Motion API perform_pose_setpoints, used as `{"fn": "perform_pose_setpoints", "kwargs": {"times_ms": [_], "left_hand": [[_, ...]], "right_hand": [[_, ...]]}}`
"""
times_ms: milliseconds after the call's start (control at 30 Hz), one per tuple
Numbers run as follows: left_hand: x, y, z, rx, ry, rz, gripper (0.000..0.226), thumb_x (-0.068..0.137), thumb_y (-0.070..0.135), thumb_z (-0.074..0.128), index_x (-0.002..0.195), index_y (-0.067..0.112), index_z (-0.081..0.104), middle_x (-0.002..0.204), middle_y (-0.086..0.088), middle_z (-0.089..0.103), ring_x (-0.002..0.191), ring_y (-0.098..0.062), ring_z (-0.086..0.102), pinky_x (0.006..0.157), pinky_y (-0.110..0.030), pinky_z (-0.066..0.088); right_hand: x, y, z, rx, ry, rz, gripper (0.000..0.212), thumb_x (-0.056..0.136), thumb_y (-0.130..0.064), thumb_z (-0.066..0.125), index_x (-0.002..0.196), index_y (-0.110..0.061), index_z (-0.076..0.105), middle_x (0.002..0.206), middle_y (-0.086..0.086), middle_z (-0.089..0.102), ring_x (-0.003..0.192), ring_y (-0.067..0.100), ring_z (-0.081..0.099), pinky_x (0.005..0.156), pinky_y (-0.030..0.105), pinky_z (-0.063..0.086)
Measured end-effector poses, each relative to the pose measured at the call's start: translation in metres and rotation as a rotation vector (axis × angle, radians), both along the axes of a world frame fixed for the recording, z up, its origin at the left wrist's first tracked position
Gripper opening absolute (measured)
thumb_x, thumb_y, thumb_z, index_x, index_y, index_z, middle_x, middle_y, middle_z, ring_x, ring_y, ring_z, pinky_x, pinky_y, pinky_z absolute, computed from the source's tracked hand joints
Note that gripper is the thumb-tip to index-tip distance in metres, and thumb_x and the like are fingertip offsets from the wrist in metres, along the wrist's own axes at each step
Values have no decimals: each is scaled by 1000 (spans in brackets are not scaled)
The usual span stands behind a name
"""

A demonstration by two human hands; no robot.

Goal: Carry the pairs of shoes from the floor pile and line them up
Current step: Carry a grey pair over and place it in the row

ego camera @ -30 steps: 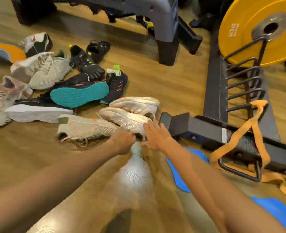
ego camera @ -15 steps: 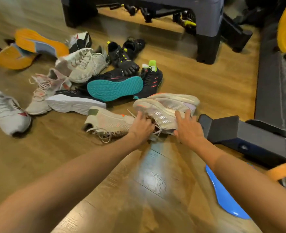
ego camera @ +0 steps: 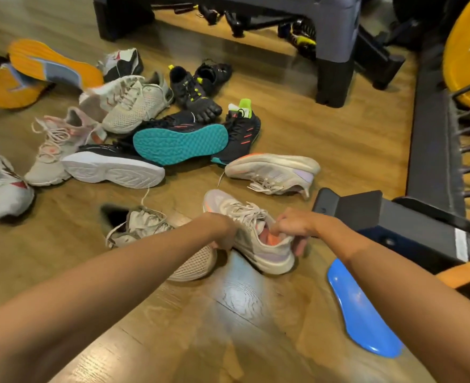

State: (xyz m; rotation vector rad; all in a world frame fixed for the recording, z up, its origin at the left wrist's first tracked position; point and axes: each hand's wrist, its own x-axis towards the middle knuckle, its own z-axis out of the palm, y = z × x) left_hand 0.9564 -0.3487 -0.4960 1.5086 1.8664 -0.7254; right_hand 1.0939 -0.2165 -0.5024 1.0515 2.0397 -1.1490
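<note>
One pale running shoe (ego camera: 251, 233) with an orange lining sits tilted just off the wooden floor (ego camera: 256, 313), near the pile's front edge. The right hand (ego camera: 292, 226) has its grip curled over the heel collar, fingers hooked inside and thumb under the heel; the left hand (ego camera: 222, 230) grips the shoe's near side, its fingers mostly hidden. Its mate (ego camera: 272, 171) lies on its side just beyond, apart from both hands. A beige mesh shoe (ego camera: 156, 239) lies beside and partly under the left forearm. Loose laces could snag that neighbour and drag it along, and the black frame foot (ego camera: 350, 208) close to the right wrist invites a knock. Carrying one shoe alone risks splitting the pair.
</note>
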Motion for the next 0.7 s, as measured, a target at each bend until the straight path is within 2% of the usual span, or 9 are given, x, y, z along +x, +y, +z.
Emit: {"fn": "perform_pose_setpoints", "kwargs": {"times_ms": [67,133,233,333,400,467,533,600,700], "left_hand": [[5,1,7,46,-29,10,40,89,18,56,129,14,56,126,-10,60,109,-28,59,86,-34,51],[19,2,19,297,-25,6,30,88,28,59,112,11,63,113,-10,65,100,-29,62,71,-31,47],[54,3,43,838,-92,41,27,87,31,54,106,13,63,101,-12,68,86,-34,64,61,-31,34],[89,7,51,970,-162,-59,29,88,21,49,115,12,56,104,-11,62,77,-33,60,58,-33,31],[105,10,44,936,-218,82,28,91,20,48,116,7,52,96,-11,57,74,-30,58,59,-35,36],[111,14,33,835,-288,280,30,91,19,53,118,7,44,98,-11,56,79,-28,57,65,-37,45],[112,21,23,755,-359,401,37,89,15,60,118,9,37,93,-8,52,77,-23,53,64,-33,45],[107,26,13,699,-432,489,44,87,12,64,119,12,34,88,-4,48,73,-20,52,60,-29,43],[100,21,1,688,-489,512,42,88,17,63,117,14,33,87,-4,54,74,-21,56,62,-32,46]], "right_hand": [[2,12,0,1,52,-21,42,85,-50,68,105,-13,67,80,3,56,58,21,61,49,28,54],[4,25,2,21,65,-20,42,82,-55,69,108,-21,69,88,0,62,61,19,62,52,26,54],[5,43,3,-170,-18,-76,28,89,-30,66,117,-26,64,110,2,62,68,20,68,62,28,56],[5,54,-1,-196,44,-293,35,91,-2,46,119,-16,62,107,13,64,76,22,61,58,28,55],[3,54,-9,55,96,-365,50,90,5,36,133,-16,51,111,20,65,77,27,60,53,27,51],[4,52,-17,471,31,-83,54,92,-3,43,143,-21,37,121,22,59,94,33,61,68,35,53],[8,47,-24,806,-111,255,60,94,-14,50,148,-25,25,129,21,50,115,36,51,86,43,46],[10,42,-27,955,-233,344,57,97,-23,46,148,-26,19,134,19,42,122,36,42,92,45,39],[4,40,-25,1113,-429,451,54,98,-27,38,148,-26,18,137,16,39,121,34,40,91,45,36]]}}
